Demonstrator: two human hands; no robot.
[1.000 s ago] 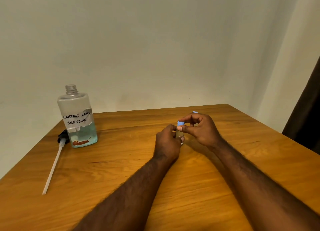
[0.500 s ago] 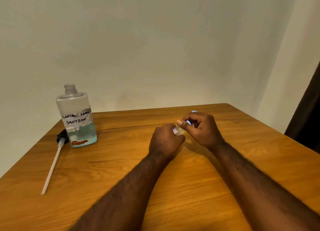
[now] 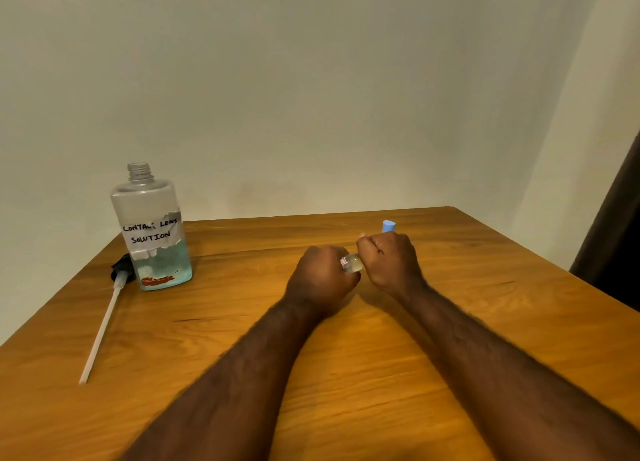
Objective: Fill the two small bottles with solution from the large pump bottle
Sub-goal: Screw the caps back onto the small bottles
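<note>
The large clear bottle [image 3: 152,232], labelled contact lens solution, stands uncapped at the left rear of the table, about a third full of bluish liquid. Its pump [image 3: 104,325], with a black head and a long white tube, lies on the table beside it. My left hand [image 3: 320,280] grips a small clear bottle [image 3: 353,264], tilted sideways. My right hand [image 3: 389,259] is curled around that bottle's top end, and the cap is hidden inside its fingers. Behind my right hand, a blue cap [image 3: 388,225] of a second small bottle sticks up; its body is hidden.
The wooden table [image 3: 346,374] stands in a corner, with a pale wall behind it. A dark curtain [image 3: 616,246] hangs past the table's right edge.
The small bottle went from upright to tilted sideways between my hands. My right hand closed over its blue cap, which no longer shows. The large bottle and pump stayed put.
</note>
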